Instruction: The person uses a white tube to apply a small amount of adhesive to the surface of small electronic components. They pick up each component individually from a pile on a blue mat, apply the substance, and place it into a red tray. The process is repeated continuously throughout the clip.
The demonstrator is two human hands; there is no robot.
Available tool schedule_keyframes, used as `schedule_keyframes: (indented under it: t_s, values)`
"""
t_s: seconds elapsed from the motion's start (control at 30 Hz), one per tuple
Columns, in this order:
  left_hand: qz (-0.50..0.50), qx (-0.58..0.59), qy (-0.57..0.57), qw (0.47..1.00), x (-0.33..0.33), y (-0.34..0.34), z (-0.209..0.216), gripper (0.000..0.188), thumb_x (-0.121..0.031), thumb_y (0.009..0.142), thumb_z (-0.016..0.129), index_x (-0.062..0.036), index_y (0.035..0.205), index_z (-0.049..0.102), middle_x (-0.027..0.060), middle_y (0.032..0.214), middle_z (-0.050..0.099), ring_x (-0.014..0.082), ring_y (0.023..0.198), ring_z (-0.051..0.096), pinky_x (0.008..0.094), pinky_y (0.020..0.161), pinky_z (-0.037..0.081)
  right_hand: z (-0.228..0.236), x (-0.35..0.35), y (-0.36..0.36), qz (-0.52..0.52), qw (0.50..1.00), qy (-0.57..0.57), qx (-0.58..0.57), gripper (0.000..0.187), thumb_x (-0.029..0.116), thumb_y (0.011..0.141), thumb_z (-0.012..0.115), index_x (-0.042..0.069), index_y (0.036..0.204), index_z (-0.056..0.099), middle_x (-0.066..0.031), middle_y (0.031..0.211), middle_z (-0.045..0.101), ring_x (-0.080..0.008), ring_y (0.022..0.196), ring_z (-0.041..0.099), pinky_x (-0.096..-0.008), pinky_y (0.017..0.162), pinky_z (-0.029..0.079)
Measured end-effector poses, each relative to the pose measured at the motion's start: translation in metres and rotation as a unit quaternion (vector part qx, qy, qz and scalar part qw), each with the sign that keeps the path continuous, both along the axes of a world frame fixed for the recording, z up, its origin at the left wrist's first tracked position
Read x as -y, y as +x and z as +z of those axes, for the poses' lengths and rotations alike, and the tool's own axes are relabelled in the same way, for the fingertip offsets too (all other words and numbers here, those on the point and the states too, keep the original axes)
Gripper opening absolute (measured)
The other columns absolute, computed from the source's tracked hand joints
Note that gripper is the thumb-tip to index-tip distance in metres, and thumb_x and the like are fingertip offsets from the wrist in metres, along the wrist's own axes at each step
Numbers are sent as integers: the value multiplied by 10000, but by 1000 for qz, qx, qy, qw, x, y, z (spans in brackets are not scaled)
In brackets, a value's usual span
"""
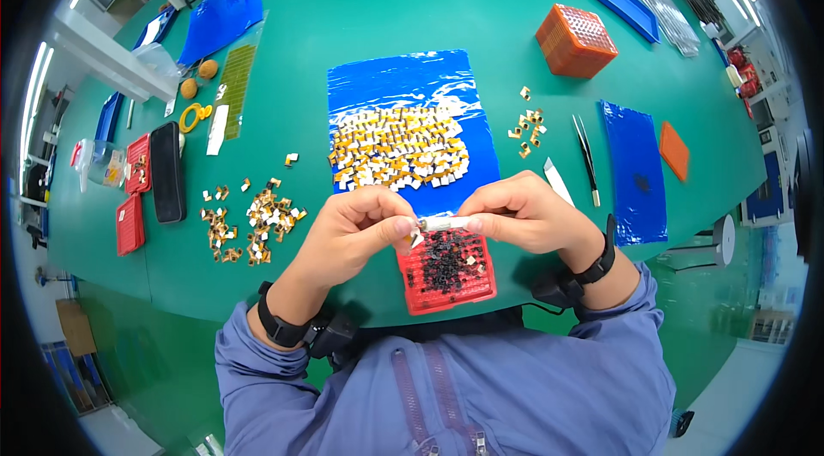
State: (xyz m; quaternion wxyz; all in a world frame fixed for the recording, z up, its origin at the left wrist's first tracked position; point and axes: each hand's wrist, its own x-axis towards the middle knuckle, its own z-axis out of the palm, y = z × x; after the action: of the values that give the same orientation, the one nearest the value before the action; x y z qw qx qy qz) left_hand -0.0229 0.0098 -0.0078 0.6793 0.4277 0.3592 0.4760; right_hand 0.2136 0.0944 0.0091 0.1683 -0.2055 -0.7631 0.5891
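My left hand (356, 233) pinches a small white-and-gold piece (416, 239) between thumb and forefinger. With thumb and fingers, my right hand (528, 211) grips a slim white stick-like tool (443, 222), whose left end meets the left fingertips; the exact contact is too small to make out. Just below both hands is a red tray (452, 307) with many tiny black parts (445, 263) and a few pale pieces. Beyond the hands, a heap of white-and-gold pieces (399, 147) lies on a blue sheet (390, 78).
Loose pieces lie left (270, 215) and right (528, 125). Tweezers (585, 160), a white pointed strip (558, 181), a second blue sheet (635, 173) and an orange block stack (575, 39) are rightward. At left are a black case (168, 173), red boxes (130, 224) and yellow-handled scissors (194, 118).
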Motion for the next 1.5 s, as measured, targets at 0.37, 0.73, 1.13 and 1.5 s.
schedule_keyframes:
  t_s: [0.37,0.73,1.13,1.5]
  values:
    - [-53,151,-19,987,3,7,-8,112,-45,882,593,28,966,590,67,921,609,114,837,590,246,739,473,-6,4,-2,-2,999,7,-34,194,192,903,594,8,899,655,-31,629,553,-78,571,483,-252,521,396]
    - [-82,137,-23,987,2,6,-13,81,-51,887,590,-22,894,515,52,857,585,118,783,592,255,720,481,3,3,0,25,997,-67,15,147,145,833,688,22,823,608,14,662,555,-54,563,479,-220,506,381]
    - [-106,113,-15,988,4,5,-10,74,-65,903,567,-19,894,510,70,856,604,132,791,614,262,728,504,4,3,1,15,999,-38,-12,97,121,854,651,33,861,611,-5,641,568,-54,576,514,-221,522,403]
    - [-118,88,-19,989,4,5,-8,74,-66,901,573,-10,891,525,57,845,598,120,785,608,261,728,501,6,0,3,48,999,20,14,122,157,899,588,38,881,611,4,639,575,-51,591,558,-214,518,421]
